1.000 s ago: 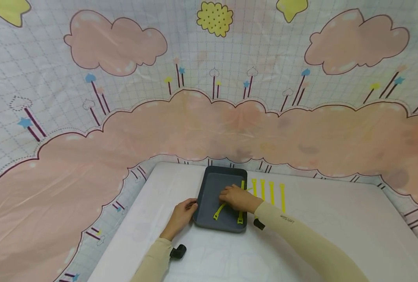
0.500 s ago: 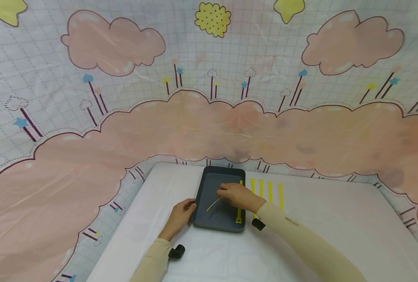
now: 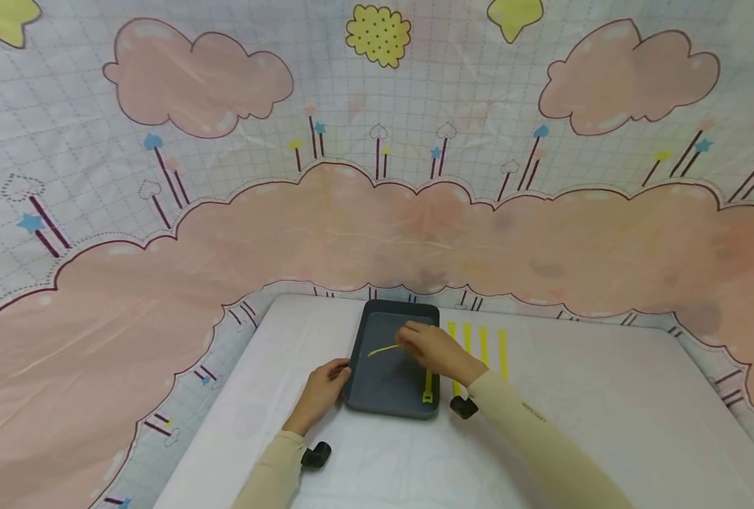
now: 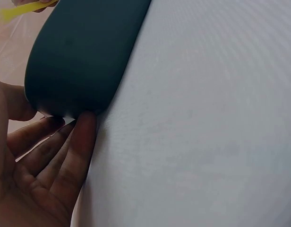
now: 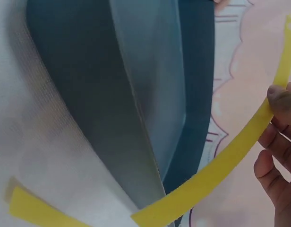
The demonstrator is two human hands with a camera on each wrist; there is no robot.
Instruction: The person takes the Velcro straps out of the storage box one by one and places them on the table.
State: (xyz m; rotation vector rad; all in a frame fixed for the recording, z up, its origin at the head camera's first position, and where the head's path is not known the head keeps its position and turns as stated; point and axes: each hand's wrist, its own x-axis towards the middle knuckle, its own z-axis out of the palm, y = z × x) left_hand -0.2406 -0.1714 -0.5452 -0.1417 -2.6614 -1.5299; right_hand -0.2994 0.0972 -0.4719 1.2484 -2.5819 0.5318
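A dark grey tray [image 3: 377,382] lies on the white table. My left hand [image 3: 337,372] holds its near left corner, thumb and fingers [image 4: 70,146] either side of the tray's rounded corner [image 4: 79,61]. My right hand [image 3: 410,342] hovers over the tray and pinches one end of a yellow strip [image 3: 383,348], which hangs free to the left above the tray floor. In the right wrist view the strip [image 5: 221,170] curves away from my fingertips [image 5: 280,101] over the tray wall [image 5: 145,94]. A second yellow strip [image 3: 427,390] lies inside the tray along its right side.
Several more yellow strips [image 3: 482,343] lie side by side on the table just right of the tray; one strip end [image 5: 34,210] shows in the right wrist view. A cartoon cloud cloth [image 3: 377,212] rises behind the table. Black wrist mounts [image 3: 316,454] sit on both sleeves.
My right hand has lifted the yellow strip off the tray floor and drawn it toward the tray's far end; its free end swung up and left. The left hand stayed on the corner.
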